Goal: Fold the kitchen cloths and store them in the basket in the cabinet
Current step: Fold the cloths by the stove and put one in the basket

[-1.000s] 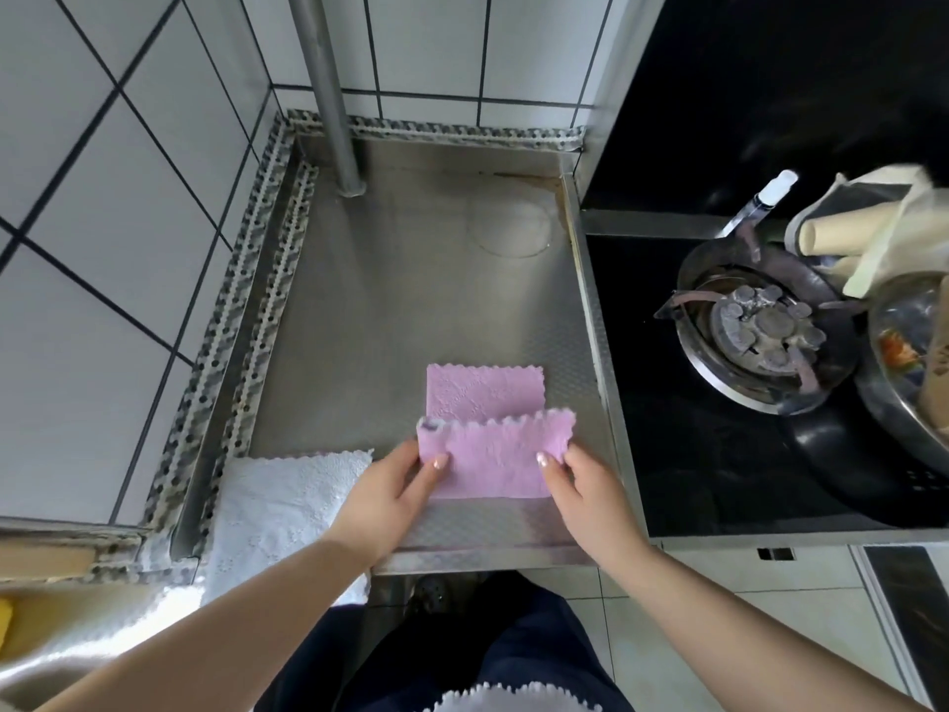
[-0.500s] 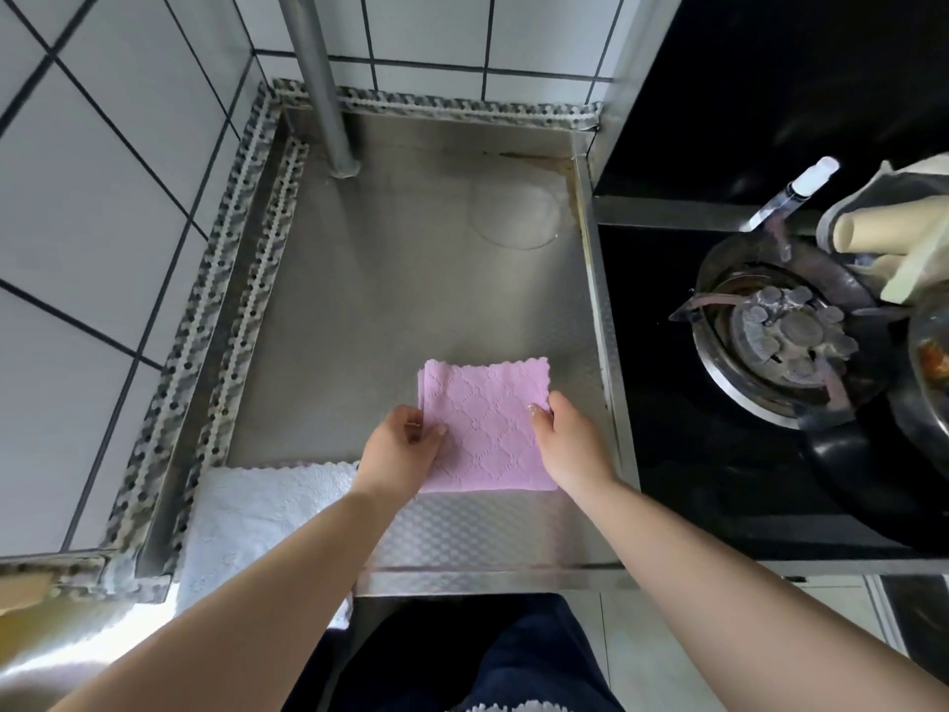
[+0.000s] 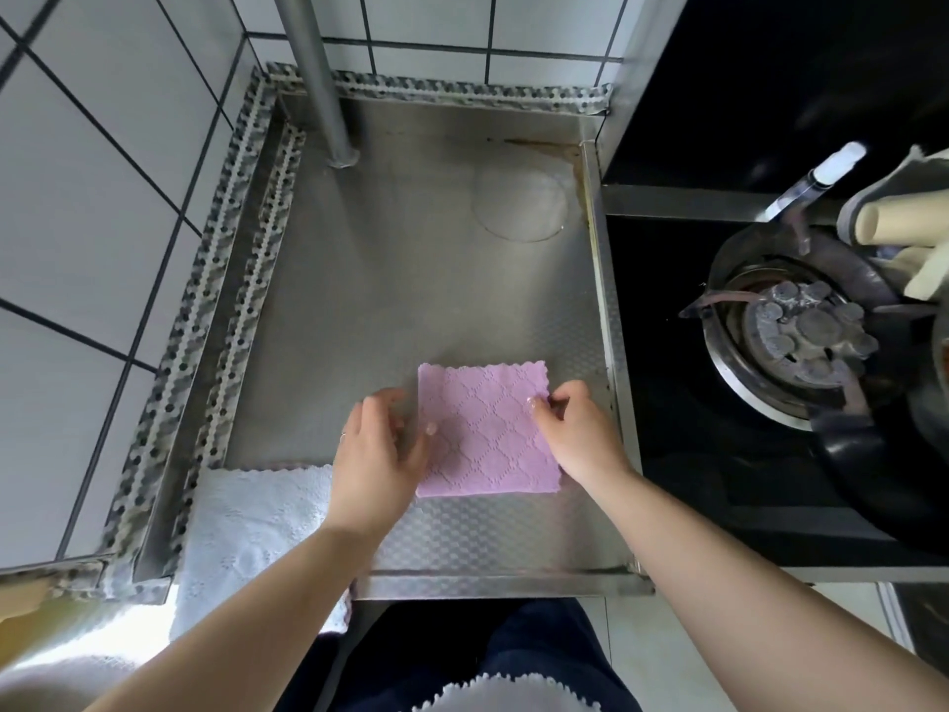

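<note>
A person is standing at a steel tabletop (image 3: pixel 411 259) and looking down at both bare forearms reaching forward. Nearest the viewer, a scalloped white cloth edge (image 3: pixel 506 693) is showing at the bottom of the view against dark clothing. Just beyond, at the front left corner of the tabletop, a white cloth (image 3: pixel 257 526) is lying flat with its near edge hanging over the front lip, seemingly waiting its turn. The left hand (image 3: pixel 377 462) is hovering at the left edge of the pink cloth (image 3: pixel 488 434), its fingers loosely curled and motion-blurred; whether this grip is touching the cloth cannot be told. The right hand (image 3: pixel 577 429) is pinching the cloth's right edge near the far corner between thumb and fingertips. The pink cloth is lying flat near the front right of the tabletop as a neat, roughly square packet, so the step in hand appears to be folding it. The next move probably calls for one more fold or a smoothing press, then lifting the packet without letting it spring open. No basket or cabinet is visible. Farther back, a metal pipe (image 3: pixel 316 79) is rising from the tabletop near the tiled wall (image 3: pixel 87 177), and a faint round mark (image 3: pixel 521 205) is showing on the steel. To the right, well apart from the cloths, a gas burner (image 3: pixel 801 341) is sitting on a black stove top, with cookware crowding the far right edge; nothing seems to be blocking the fold itself.
</note>
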Motion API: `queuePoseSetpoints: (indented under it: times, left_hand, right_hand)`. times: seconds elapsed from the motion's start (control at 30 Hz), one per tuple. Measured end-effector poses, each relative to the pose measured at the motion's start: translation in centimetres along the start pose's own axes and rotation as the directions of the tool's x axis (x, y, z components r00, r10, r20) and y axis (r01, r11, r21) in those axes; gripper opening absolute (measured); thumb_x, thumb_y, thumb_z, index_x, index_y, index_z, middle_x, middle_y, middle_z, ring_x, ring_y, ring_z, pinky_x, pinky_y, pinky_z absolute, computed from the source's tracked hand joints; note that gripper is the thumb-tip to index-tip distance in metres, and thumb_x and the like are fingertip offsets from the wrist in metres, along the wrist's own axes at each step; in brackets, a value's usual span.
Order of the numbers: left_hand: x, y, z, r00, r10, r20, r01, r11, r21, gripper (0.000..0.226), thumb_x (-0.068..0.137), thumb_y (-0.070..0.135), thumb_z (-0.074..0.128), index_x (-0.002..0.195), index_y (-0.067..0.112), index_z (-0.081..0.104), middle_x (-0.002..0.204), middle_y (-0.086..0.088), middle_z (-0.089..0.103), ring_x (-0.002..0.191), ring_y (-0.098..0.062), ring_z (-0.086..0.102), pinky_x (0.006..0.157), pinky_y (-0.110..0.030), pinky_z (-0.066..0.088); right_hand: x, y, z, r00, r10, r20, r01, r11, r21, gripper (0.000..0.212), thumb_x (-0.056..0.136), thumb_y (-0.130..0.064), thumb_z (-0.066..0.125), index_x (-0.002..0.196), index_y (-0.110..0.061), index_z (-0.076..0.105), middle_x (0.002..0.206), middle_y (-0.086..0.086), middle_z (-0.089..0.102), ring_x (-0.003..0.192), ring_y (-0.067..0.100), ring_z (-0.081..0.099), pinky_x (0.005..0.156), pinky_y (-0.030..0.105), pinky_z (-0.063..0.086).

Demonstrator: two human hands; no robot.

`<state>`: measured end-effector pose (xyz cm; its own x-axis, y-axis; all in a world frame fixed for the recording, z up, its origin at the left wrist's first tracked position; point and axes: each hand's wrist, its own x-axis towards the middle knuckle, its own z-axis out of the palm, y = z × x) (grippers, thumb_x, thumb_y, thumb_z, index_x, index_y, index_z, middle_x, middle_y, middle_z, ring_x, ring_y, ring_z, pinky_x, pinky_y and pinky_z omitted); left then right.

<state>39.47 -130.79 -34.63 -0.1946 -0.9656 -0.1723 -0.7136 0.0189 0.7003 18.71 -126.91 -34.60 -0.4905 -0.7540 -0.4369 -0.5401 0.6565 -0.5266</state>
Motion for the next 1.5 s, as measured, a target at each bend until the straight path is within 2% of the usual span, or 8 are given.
queuePoseSetpoints:
  times: [0.17,0.3,0.43,0.63,0.9,1.13,1.33,1.5]
  left_hand:
    - [0.4,1.3,1.5,0.932,0.356,0.071,-0.363,0.909,0.203,0.046,0.084,0.032,0.044,0.121,0.008,0.056,0.124,-0.010,0.055,0.112,-0.032,0.051,0.098,-0.037,0.037]
    - [1.5,2.0,4.0,0.907,0.354,0.228,-0.418,0.813,0.405,0.052,0.087,0.025,0.037,0.129,-0.001,0.053,0.131,-0.017,0.057,0.127,-0.031,0.049,0.106,-0.050,0.035]
    - [2.2,0.8,4.5,0.903,0.333,0.271,-0.428,0.760,0.490,0.054,0.088,0.029,0.035,0.131,0.000,0.053,0.134,-0.015,0.055,0.127,-0.034,0.048,0.104,-0.053,0.035]
    - [2.6,-0.9,4.4,0.890,0.335,0.309,-0.455,0.695,0.556,0.065,0.092,0.046,0.026,0.143,0.007,0.035,0.148,-0.016,0.036,0.137,-0.033,0.035,0.113,-0.050,0.025]
    - [2.8,-1.0,3.6,0.904,0.229,0.360,-0.410,0.702,0.583,0.085,0.078,0.071,-0.011,0.144,0.017,-0.015,0.158,-0.012,-0.007,0.146,-0.025,-0.005,0.117,-0.041,-0.004]
    - [1.1,-0.1,-0.1,0.982,-0.006,0.189,-0.005,0.998,0.057,0.069,0.085,0.028,0.062,0.144,0.018,0.026,0.135,-0.008,0.050,0.124,-0.030,0.047,0.100,-0.039,0.040]
    - [1.2,1.3,-0.6,0.934,-0.202,0.295,0.279,0.928,-0.248,0.010,0.083,0.005,0.050,0.074,0.009,0.053,0.061,0.006,0.049,0.063,-0.019,0.036,0.049,-0.017,0.032]
    - [1.6,1.6,-1.1,0.870,-0.331,0.367,0.448,0.841,-0.304,0.016,0.076,0.019,0.057,0.085,0.012,0.068,0.070,-0.002,0.061,0.067,-0.021,0.051,0.069,-0.034,0.050]
  right_hand:
    - [0.1,-0.6,-0.6,0.945,-0.281,-0.168,0.257,0.955,-0.148,0.046,0.091,-0.035,0.055,0.130,-0.011,0.048,0.121,0.010,0.054,0.112,0.027,0.051,0.095,0.036,0.041]
    - [-0.7,-1.6,2.5,0.820,-0.558,-0.126,0.485,0.795,-0.365,0.050,0.086,-0.030,0.043,0.126,-0.003,0.056,0.134,0.016,0.052,0.122,0.034,0.052,0.104,0.047,0.038]
    - [-0.5,-1.2,4.6,0.856,-0.517,-0.008,0.447,0.748,-0.490,0.054,0.083,-0.032,0.037,0.128,-0.009,0.056,0.136,0.010,0.053,0.126,0.026,0.050,0.100,0.056,0.041]
    - [0.0,1.2,4.8,0.903,-0.429,0.017,0.368,0.754,-0.545,0.068,0.086,-0.054,0.028,0.146,-0.021,0.031,0.155,0.007,0.025,0.143,0.023,0.023,0.112,0.058,0.014]
    - [0.1,1.2,3.8,0.936,-0.347,0.064,0.333,0.809,-0.484,0.080,0.084,-0.066,0.022,0.151,-0.025,0.005,0.159,0.006,-0.008,0.146,0.021,-0.005,0.115,0.054,-0.006]
    - [-2.4,2.8,-0.1,0.972,-0.233,-0.008,0.233,0.971,0.050,0.057,0.086,-0.026,0.065,0.140,-0.024,0.043,0.147,-0.001,0.039,0.137,0.014,0.033,0.108,0.025,0.027]
    - [-3.0,2.5,0.5,0.995,-0.003,0.096,-0.041,0.888,0.459,0.038,0.087,-0.011,0.063,0.123,-0.021,0.060,0.121,-0.007,0.063,0.112,0.009,0.057,0.097,0.027,0.045]
    - [-2.8,1.1,0.6,0.978,0.148,0.148,-0.209,0.741,0.638,0.023,0.087,-0.009,0.062,0.108,-0.019,0.064,0.111,-0.002,0.068,0.095,0.017,0.063,0.084,0.034,0.049]
